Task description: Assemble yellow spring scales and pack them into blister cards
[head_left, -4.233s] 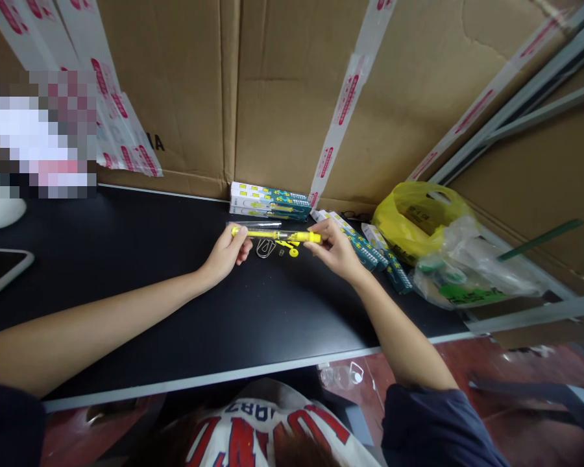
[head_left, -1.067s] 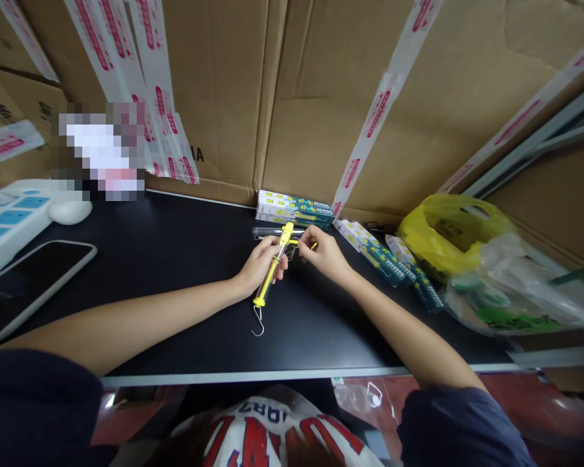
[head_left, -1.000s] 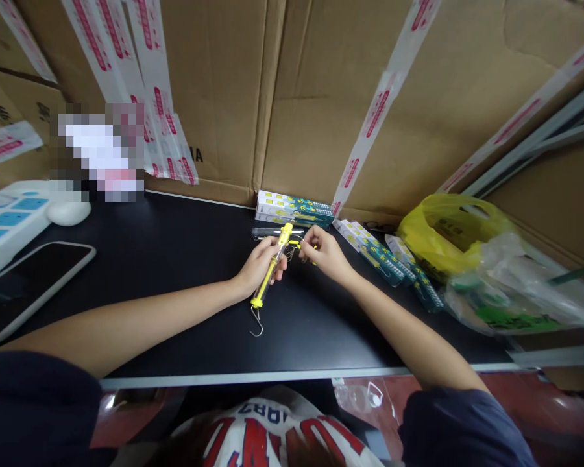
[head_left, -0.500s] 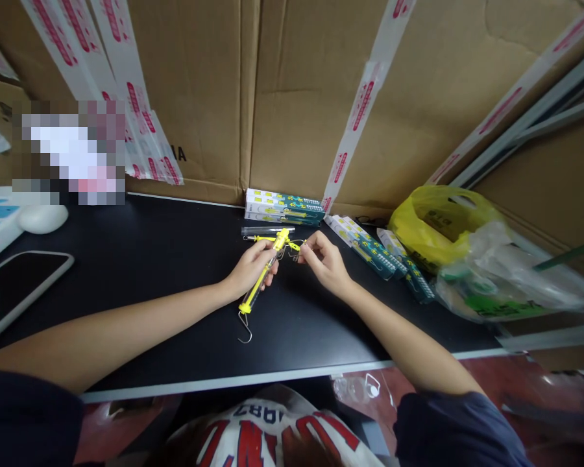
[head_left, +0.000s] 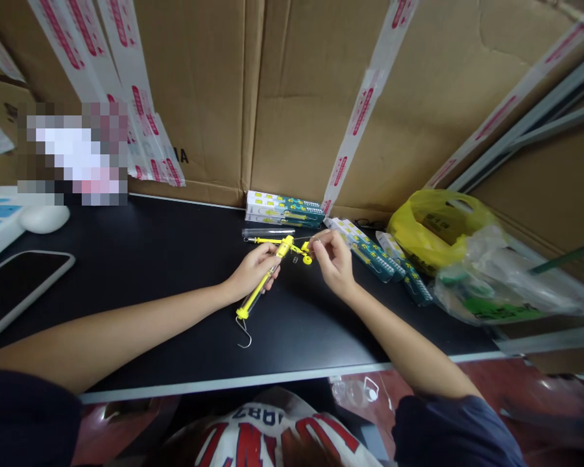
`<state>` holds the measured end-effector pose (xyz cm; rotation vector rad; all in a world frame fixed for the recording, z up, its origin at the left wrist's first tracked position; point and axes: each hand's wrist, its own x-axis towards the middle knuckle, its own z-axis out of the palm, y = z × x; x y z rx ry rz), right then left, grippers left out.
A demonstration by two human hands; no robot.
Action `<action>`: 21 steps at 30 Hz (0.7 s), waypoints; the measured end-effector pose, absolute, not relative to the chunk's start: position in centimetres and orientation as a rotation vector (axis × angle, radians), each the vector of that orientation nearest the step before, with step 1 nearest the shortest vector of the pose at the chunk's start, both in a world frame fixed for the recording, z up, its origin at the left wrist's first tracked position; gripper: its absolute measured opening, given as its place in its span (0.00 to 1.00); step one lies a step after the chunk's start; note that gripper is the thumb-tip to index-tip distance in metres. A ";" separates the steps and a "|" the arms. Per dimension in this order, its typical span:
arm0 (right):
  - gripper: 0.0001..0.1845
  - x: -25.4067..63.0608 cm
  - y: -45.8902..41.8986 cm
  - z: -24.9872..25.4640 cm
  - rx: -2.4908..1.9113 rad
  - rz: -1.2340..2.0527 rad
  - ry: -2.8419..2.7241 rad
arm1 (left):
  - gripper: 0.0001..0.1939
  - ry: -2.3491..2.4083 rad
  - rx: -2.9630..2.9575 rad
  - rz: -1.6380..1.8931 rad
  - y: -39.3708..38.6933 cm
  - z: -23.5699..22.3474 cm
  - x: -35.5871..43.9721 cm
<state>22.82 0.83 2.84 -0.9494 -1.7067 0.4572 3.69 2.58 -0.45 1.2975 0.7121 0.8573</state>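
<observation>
A slim yellow-and-clear plastic tube with a yellow cap at each end slants above the black tabletop, a bent silver metal hook at its near end. The left hand has its grip closed around the tube's far half. Beside that far end, the right hand's grip pinches a thin metal wire — its fingertips blurred — near small yellow plastic parts. Just beyond lie a yellow rod and a clear tube; behind them, stacked white-and-teal printed boxes.
</observation>
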 end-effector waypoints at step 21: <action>0.23 22.6 1.5 2.8 -0.898 1.052 -1.699 | 0.13 0.541 1.341 0.750 2.5 -0.3 3.4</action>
